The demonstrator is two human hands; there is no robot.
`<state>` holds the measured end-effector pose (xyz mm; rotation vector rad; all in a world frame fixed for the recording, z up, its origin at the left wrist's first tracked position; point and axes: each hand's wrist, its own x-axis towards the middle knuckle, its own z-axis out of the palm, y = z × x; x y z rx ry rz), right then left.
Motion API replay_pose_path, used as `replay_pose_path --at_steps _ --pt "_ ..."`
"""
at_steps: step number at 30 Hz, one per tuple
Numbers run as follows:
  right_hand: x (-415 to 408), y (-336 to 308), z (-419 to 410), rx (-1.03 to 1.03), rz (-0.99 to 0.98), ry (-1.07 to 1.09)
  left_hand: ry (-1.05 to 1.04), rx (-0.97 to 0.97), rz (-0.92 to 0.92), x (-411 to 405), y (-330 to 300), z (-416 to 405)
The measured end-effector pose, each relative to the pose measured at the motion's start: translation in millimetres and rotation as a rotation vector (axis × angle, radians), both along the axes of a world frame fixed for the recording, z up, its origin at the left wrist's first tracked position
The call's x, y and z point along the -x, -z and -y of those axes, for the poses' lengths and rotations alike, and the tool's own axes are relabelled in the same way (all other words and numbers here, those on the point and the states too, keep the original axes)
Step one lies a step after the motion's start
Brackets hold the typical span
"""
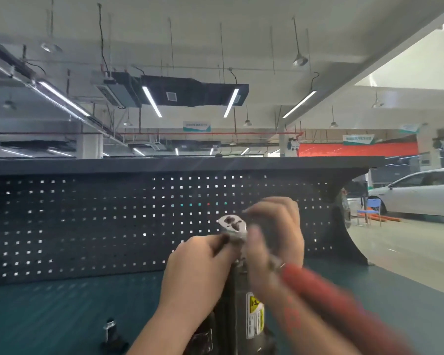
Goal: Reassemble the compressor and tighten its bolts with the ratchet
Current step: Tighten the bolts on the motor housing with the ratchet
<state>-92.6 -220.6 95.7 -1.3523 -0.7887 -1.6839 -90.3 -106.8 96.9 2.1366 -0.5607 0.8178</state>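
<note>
The compressor [241, 303] stands upright on the green bench, a grey metal body with a yellow and white warning label [254, 319]. A shiny metal flange [232, 222] with holes sits at its top end. My left hand [198, 272] wraps its curled fingers around the upper body of the compressor. My right hand [274, 237] grips the head end of the ratchet beside the flange. The ratchet's red handle [326, 293] runs down to the right and is blurred by motion. The bolts are hidden behind my fingers.
A dark pegboard back panel [113, 221] rises behind the green benchtop [49, 316]. A small dark socket-like part [111, 329] stands on the bench at lower left. To the right, the bench ends at an open floor with a white car [420, 193] and a blue chair [372, 208].
</note>
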Motion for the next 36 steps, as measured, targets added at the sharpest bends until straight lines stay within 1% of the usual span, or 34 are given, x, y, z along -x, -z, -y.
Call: replay_pose_path --at_steps 2,3,4,5,7,9,11,15,17,20,23,26,27,28,29,31,32,33,34,35,36 --pt "-3.2 -6.2 6.1 -0.353 -0.283 -0.426 0.030 0.054 0.033 -1.6 2.2 0.5" --pt "-6.1 -7.7 11.2 -0.461 -0.424 -0.574 0.015 0.063 0.065 -2.3 3.1 0.4" --pt "-10.9 -9.3 14.8 -0.506 -0.536 -0.682 0.004 0.075 0.073 -3.4 3.4 -1.2" --pt "-10.1 -10.5 14.4 -0.493 -0.612 -0.715 0.000 0.084 0.071 -5.0 2.4 -3.0" --pt "-6.3 -11.0 8.0 -0.409 -0.584 -0.616 0.018 0.089 0.037 -6.7 -2.9 -7.7" --pt "-2.1 -11.0 3.4 -0.364 -0.497 -0.569 0.082 0.017 -0.012 -9.1 -7.4 -11.6" --pt "-1.7 -13.7 4.5 -0.381 -0.497 -0.650 0.158 -0.028 -0.052 -8.2 -12.1 -14.1" --pt "-10.7 -18.8 18.1 -0.448 -0.670 -0.908 0.222 -0.027 -0.036 -9.3 -12.5 -14.0" --pt "-13.6 -18.7 19.5 -0.429 -0.668 -0.946 0.231 -0.007 -0.040 -10.1 -13.0 -13.5" --pt "-15.3 -16.9 19.3 -0.445 -0.623 -0.988 0.250 -0.035 -0.060 -5.1 -15.2 -11.2" --pt "-20.7 -15.0 27.0 -0.506 -0.636 -1.083 0.237 -0.058 0.008 -0.3 -15.3 -0.4" --pt "-22.7 -14.7 34.5 -0.595 -0.663 -1.111 0.215 0.032 0.070 -1.6 -10.3 14.9" --pt "-21.2 -14.5 35.2 -0.619 -0.646 -1.076 0.179 0.061 0.092 -2.9 -7.9 18.7" --pt "-18.5 -13.3 34.3 -0.617 -0.614 -0.983 0.137 0.083 0.104 -3.3 -6.4 20.3" --pt "-15.4 -12.4 33.4 -0.585 -0.569 -0.817 0.115 0.120 0.104 -4.4 -6.5 20.2" --pt "-7.0 -12.3 24.5 -0.448 -0.438 -0.397 0.132 0.210 0.063 -5.3 -7.6 14.4" --pt "-1.5 -12.6 17.1 -0.346 -0.358 -0.244 0.153 0.197 0.036 -6.6 -8.7 12.2" --pt "3.6 -12.4 8.7 -0.221 -0.283 -0.105 0.126 0.111 0.040 -11.0 -7.7 12.4" --pt "7.9 -11.8 -0.4 -0.085 -0.210 0.048 -0.020 -0.068 0.056 -15.1 -3.5 16.8" --pt "10.2 -10.5 -9.4 0.046 -0.140 0.211 -0.214 -0.221 0.049 -10.4 0.6 24.2" --pt "12.4 -8.7 -17.5 0.158 -0.091 0.336 -0.288 -0.356 0.129 -9.6 1.2 24.3"
